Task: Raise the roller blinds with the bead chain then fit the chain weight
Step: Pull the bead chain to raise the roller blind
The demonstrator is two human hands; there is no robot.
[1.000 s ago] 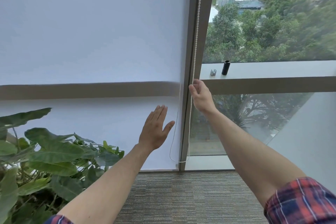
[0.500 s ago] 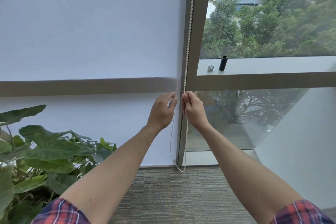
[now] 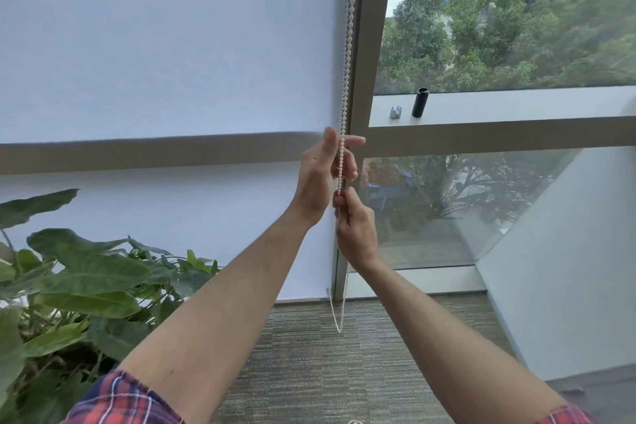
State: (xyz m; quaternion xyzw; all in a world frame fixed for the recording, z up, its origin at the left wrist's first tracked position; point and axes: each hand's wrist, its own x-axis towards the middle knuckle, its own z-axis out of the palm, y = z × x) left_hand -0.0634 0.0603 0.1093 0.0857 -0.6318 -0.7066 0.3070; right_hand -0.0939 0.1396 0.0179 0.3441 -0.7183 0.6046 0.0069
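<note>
Roller blind [image 3: 165, 45] seen fully lowered, as earlier. Left hand [image 3: 321, 170], level with right half a second ago, now raised above it, fingers loosely curled about bead chain [image 3: 347, 45]; firm hold cannot be told. Right hand [image 3: 354, 227] lowered, chain pinched at fingertips. Chain run taut above both hands, loop hung slack below. Black chain weight [image 3: 420, 102] stood on window ledge [image 3: 516, 103], well apart from hands.

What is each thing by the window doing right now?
Roller blind: fully down, reaching the floor.
Bead chain: hanging, loop dangling near the carpet.
Right hand: pinches the chain.
Left hand: partly open beside the chain, above the right hand.
Black cylinder: standing upright on the ledge.
Small silver piece: resting beside it, unfitted.
</note>
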